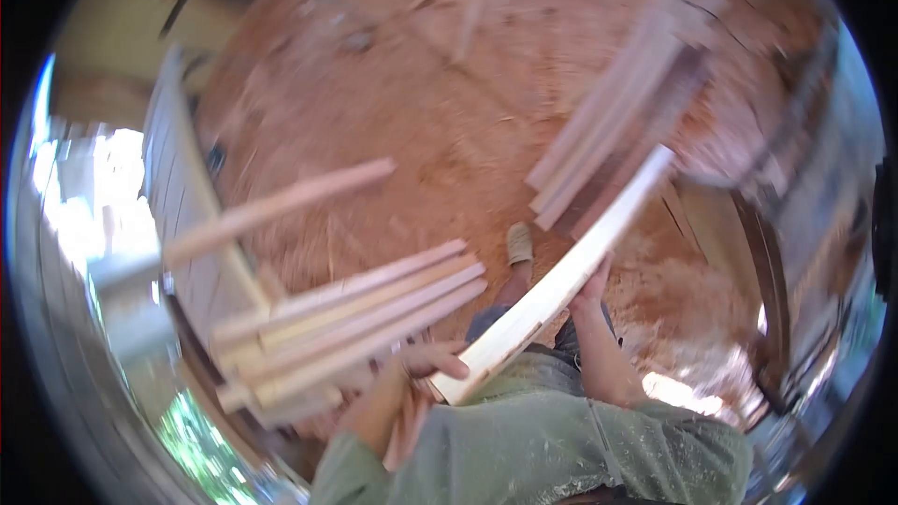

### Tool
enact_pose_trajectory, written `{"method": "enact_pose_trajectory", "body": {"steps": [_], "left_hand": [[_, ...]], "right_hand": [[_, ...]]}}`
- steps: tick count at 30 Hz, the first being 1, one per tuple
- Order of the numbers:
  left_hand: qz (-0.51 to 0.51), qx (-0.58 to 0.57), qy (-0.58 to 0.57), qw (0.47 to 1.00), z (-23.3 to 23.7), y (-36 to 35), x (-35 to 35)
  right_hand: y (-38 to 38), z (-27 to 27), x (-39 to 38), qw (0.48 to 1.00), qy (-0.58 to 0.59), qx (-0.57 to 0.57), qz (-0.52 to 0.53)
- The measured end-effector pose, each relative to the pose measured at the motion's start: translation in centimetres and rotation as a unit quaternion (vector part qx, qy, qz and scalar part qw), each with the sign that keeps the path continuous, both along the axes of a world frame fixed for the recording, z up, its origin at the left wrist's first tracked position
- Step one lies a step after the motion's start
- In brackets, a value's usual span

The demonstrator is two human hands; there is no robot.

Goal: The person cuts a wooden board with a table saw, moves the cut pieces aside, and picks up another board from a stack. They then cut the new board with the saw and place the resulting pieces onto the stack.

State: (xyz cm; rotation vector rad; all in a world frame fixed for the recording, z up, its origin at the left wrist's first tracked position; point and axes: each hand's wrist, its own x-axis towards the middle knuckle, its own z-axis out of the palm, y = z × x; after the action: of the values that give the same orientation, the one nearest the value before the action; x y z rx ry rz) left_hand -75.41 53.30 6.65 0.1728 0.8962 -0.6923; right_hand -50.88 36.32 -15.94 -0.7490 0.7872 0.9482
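A pale wooden board point(561, 282) slants across the front of my body, its near end by my waist and its far end up to the right. My left hand point(436, 361) grips the near end, thumb on the upper face and fingers mostly hidden beneath. Around the right edge, near the middle of the length, my right hand point(589, 292) is closed, its fingers partly hidden under the wood. Just left of my left hand lies a stack of sawn wooden strips point(365, 318), slightly blurred.
More long boards point(608, 122) lie on the reddish, dusty ground point(421, 122) ahead to the right. A single wooden strip point(290, 209) sticks out at the left over a panel-like structure point(187, 178). My shoe point(519, 243) shows beyond the held board. Motion blurs the outer view.
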Motion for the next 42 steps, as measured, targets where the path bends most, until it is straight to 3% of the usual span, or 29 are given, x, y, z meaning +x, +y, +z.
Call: {"method": "enact_pose_trajectory", "body": {"steps": [2,4,6,8,9,11,13,14,15,16,17,19,22,23,24,26,27,28,30,31,33,34,36,37,38,39,40,41,42], "left_hand": [[0.038,0.028,-0.039,0.998,-0.6,-1.0,-4.9],[0.119,0.036,-0.034,0.992,-1.6,-3.5,-8.3],[0.075,0.061,-0.004,0.995,-1.8,-4.5,-9.8],[0.092,0.058,0.004,0.994,-3.3,-6.5,-11.5],[0.159,0.046,0.027,0.986,-3.5,-7.1,-10.9],[0.252,0.016,0.020,0.967,-3.1,-7.2,-8.7],[0.292,0.008,0.002,0.956,-2.3,-6.4,-7.3],[0.277,0.020,0.004,0.961,-2.4,-4.2,-6.6],[0.240,0.030,-0.055,0.969,-2.0,-2.8,-5.1],[0.164,0.060,-0.068,0.982,0.3,-1.1,-3.0],[0.060,0.123,-0.019,0.990,2.2,0.0,-0.4],[-0.055,0.189,-0.120,0.973,3.0,0.3,3.8],[-0.196,0.114,-0.185,0.956,2.7,-0.1,8.5],[-0.202,0.128,-0.198,0.951,5.3,-0.8,10.0],[-0.219,0.167,-0.236,0.932,4.4,-1.9,10.9],[-0.290,0.179,-0.250,0.906,7.9,-2.2,13.7],[-0.358,0.161,-0.319,0.863,5.6,-1.6,14.8],[-0.332,0.119,-0.384,0.853,3.7,-1.6,15.7],[-0.280,0.072,-0.335,0.897,-1.5,-1.5,19.0],[-0.287,0.074,-0.343,0.891,-4.0,-2.1,20.0],[-0.114,0.203,-0.219,0.947,-9.4,-3.8,21.3],[-0.121,0.199,-0.223,0.946,-12.7,-4.3,22.0],[-0.043,0.019,-0.075,0.996,-18.3,-7.3,22.9],[0.025,0.026,-0.070,0.997,-19.2,-9.4,22.4],[0.068,0.022,-0.028,0.997,-18.3,-10.9,22.2],[0.138,0.008,-0.081,0.987,-18.9,-12.9,21.7],[0.208,-0.004,-0.136,0.969,-19.8,-14.4,21.0],[0.211,-0.043,-0.113,0.970,-26.4,-15.7,21.0],[0.190,-0.042,-0.112,0.974,-25.6,-17.1,20.2]], "right_hand": [[0.9,1.9,-1.9,0.997,-0.040,-0.061,0.037],[1.0,3.5,-2.7,0.997,-0.026,-0.026,0.069],[1.2,4.1,-2.6,0.993,0.013,-0.029,0.112],[0.4,2.3,-2.6,0.987,-0.038,-0.010,0.158],[-0.4,0.1,-2.2,0.973,-0.007,0.009,0.229],[-0.2,0.3,-1.1,0.921,0.061,-0.013,0.385],[-0.9,2.1,0.2,0.800,-0.024,-0.060,0.597],[-0.4,5.2,-0.6,0.836,-0.003,0.002,0.549],[0.5,9.8,-1.2,0.853,-0.004,-0.033,0.522],[1.4,15.4,-1.4,0.847,-0.003,-0.015,0.532],[0.4,14.7,-1.3,0.843,0.005,0.015,0.537],[1.6,22.2,-2.5,0.869,0.023,-0.047,0.492],[0.6,25.6,-3.7,0.930,0.024,-0.001,0.366],[0.3,26.0,-3.9,0.954,0.033,0.035,0.296],[-0.4,24.8,-3.5,0.972,-0.025,0.037,0.232],[-0.3,29.0,-1.1,0.965,-0.076,-0.064,0.242],[-0.9,29.8,0.2,0.966,-0.036,-0.054,0.250],[-2.0,28.4,1.5,0.963,-0.057,-0.044,0.261],[-4.7,29.0,4.1,0.956,-0.012,-0.064,0.288],[-6.1,30.9,4.5,0.944,-0.033,-0.109,0.309],[-8.4,36.3,4.6,0.904,-0.088,-0.206,0.364],[-9.7,38.5,3.9,0.877,-0.111,-0.257,0.391],[-13.6,41.3,2.4,0.855,-0.124,-0.242,0.441],[-14.7,43.9,1.2,0.849,-0.127,-0.203,0.472],[-14.9,47.2,-0.1,0.807,-0.106,-0.259,0.520],[-18.6,45.6,-1.4,0.758,-0.193,-0.245,0.573],[-21.0,45.9,-2.5,0.669,-0.241,-0.255,0.655],[-21.2,47.7,-3.5,0.611,-0.217,-0.257,0.717],[-21.5,49.5,-4.4,0.549,-0.193,-0.254,0.772]]}}
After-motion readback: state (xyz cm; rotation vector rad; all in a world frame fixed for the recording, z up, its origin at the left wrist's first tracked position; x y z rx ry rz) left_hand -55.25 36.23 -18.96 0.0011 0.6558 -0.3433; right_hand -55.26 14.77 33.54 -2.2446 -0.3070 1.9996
